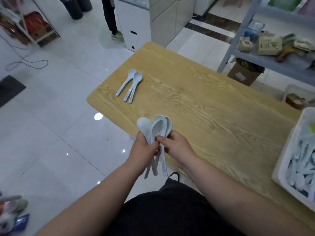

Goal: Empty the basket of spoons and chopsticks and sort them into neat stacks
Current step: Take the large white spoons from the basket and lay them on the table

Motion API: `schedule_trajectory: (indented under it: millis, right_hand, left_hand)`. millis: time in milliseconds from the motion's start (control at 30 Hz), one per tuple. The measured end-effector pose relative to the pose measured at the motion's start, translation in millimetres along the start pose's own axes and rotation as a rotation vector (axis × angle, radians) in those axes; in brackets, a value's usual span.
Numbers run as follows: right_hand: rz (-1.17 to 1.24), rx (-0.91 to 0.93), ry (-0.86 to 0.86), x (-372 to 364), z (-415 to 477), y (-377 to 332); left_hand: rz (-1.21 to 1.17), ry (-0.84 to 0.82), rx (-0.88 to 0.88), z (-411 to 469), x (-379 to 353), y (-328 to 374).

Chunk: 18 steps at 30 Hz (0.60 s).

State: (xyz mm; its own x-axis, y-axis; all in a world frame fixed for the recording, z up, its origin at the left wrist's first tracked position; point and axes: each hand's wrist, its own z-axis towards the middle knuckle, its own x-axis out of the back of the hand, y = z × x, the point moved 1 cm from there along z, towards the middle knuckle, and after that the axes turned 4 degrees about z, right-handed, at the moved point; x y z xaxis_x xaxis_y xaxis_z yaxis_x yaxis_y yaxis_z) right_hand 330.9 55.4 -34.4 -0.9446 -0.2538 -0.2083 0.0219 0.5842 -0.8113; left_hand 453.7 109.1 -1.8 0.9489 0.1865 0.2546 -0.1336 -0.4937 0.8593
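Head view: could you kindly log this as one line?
left hand: grips spoon bundle | right hand: pinches it | table: loose spoons | basket: not empty

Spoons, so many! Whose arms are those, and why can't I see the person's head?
The camera sits on the person's head and looks down, so you only see their arms. There is no robot here, just two hands. The left hand grips a bunch of pale blue spoons by the handles, and the right hand pinches one of them. A few sorted spoons lie together on the wooden table. The white basket at the right holds more.
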Motion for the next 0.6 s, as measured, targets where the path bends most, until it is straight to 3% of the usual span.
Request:
schedule_trajectory:
  millis: [267, 600]
  right_hand:
    - [0.040, -0.053, 0.054, -7, 76, -41]
    - [-0.016, -0.155, 0.073, -48, 145, -37]
  left_hand:
    - [-0.142, 0.022, 0.212, 67, 24, 28]
    - [0.029, 0.088, 0.262, 146, 66, 2]
